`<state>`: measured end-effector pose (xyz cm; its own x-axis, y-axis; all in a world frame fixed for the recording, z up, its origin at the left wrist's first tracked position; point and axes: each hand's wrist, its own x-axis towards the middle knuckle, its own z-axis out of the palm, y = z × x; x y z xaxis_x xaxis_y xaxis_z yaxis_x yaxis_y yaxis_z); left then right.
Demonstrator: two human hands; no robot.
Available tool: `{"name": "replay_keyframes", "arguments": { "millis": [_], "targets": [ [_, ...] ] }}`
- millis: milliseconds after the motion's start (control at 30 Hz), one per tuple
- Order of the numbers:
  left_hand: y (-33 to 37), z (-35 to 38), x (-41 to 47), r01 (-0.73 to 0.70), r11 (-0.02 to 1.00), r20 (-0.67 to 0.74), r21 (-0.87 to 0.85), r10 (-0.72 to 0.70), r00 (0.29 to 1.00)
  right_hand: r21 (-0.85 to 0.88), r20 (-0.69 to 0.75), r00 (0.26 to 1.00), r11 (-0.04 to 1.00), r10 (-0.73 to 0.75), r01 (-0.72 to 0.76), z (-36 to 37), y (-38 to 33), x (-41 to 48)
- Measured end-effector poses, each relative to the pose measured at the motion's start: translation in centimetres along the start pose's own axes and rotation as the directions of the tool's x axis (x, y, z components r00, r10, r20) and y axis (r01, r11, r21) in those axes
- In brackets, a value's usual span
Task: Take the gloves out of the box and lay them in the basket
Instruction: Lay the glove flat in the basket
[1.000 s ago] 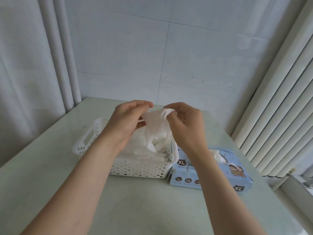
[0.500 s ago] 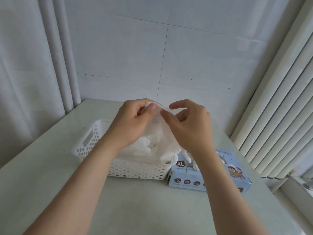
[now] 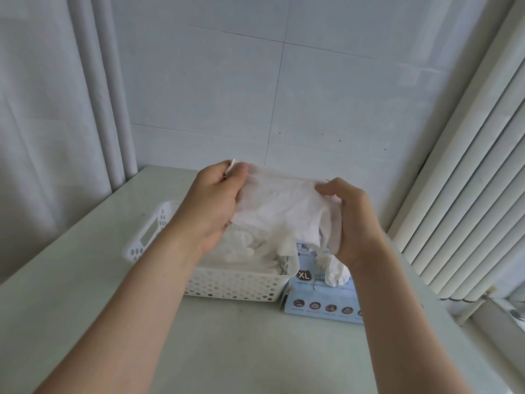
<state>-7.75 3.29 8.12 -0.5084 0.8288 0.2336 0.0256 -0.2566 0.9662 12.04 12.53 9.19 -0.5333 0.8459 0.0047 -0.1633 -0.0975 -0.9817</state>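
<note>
A thin white glove (image 3: 279, 209) is stretched flat in the air between my hands, above the basket and the box. My left hand (image 3: 211, 206) pinches its left cuff corner. My right hand (image 3: 353, 220) grips its right edge with curled fingers. Below, the white perforated basket (image 3: 233, 284) holds several white gloves (image 3: 247, 253). To its right lies the light blue glove box (image 3: 321, 305) marked XL, with another glove (image 3: 333, 270) sticking out of its top opening.
Basket and box sit on a pale green table (image 3: 241, 351) that runs to a white tiled wall. A grey curtain (image 3: 42, 123) hangs on the left. Vertical white slats (image 3: 468, 180) line the right side, close to the box.
My hands have moved apart and spread the bunched glove out flat between them. The left hand went left, the right hand right and slightly down.
</note>
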Motion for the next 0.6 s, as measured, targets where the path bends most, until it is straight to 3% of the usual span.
{"name": "replay_keyframes", "arguments": {
  "millis": [67, 133, 200, 300, 367, 467, 600],
  "targets": [
    [0.2, -0.1, 0.0, 0.107, 0.989, 0.04, -0.099, -0.103, 0.994, 0.041, 0.028, 0.997, 0.996, 0.074, -0.075, -0.1, 0.3, 0.5],
    [0.0, -0.6, -0.1, 0.148, 0.989, 0.047, -0.017, -0.147, 0.988, -0.036, -0.081, 0.995, 0.997, 0.063, -0.066, 0.3, 0.9, 0.9],
    [-1.0, -1.8, 0.4, 0.168, 0.973, 0.022, 0.157, -0.174, 0.985, -0.29, -0.206, 0.978, 0.957, -0.045, -0.017, 0.7, 1.6, 1.1],
    [-2.6, -4.2, 1.1, 0.185, 0.899, -0.053, 0.397, -0.178, 0.982, -0.589, -0.158, 0.967, 0.805, -0.201, 0.072, 2.0, 2.5, 1.3],
    [-3.4, -5.5, 1.4, 0.2, 0.814, -0.128, 0.545, -0.155, 0.98, -0.717, -0.141, 0.95, 0.69, -0.278, 0.096, 3.1, 3.5, 2.0],
    [-4.5, -7.1, 1.6, 0.228, 0.642, -0.218, 0.732, -0.097, 0.971, -0.898, -0.027, 0.926, 0.416, -0.376, 0.143, 4.6, 5.5, 3.3],
    [-5.1, -7.7, 1.2, 0.235, 0.352, -0.224, 0.906, -0.071, 0.972, -0.946, 0.055, 0.925, 0.277, -0.376, 0.168, 5.9, 7.2, 4.4]
  ]
}}
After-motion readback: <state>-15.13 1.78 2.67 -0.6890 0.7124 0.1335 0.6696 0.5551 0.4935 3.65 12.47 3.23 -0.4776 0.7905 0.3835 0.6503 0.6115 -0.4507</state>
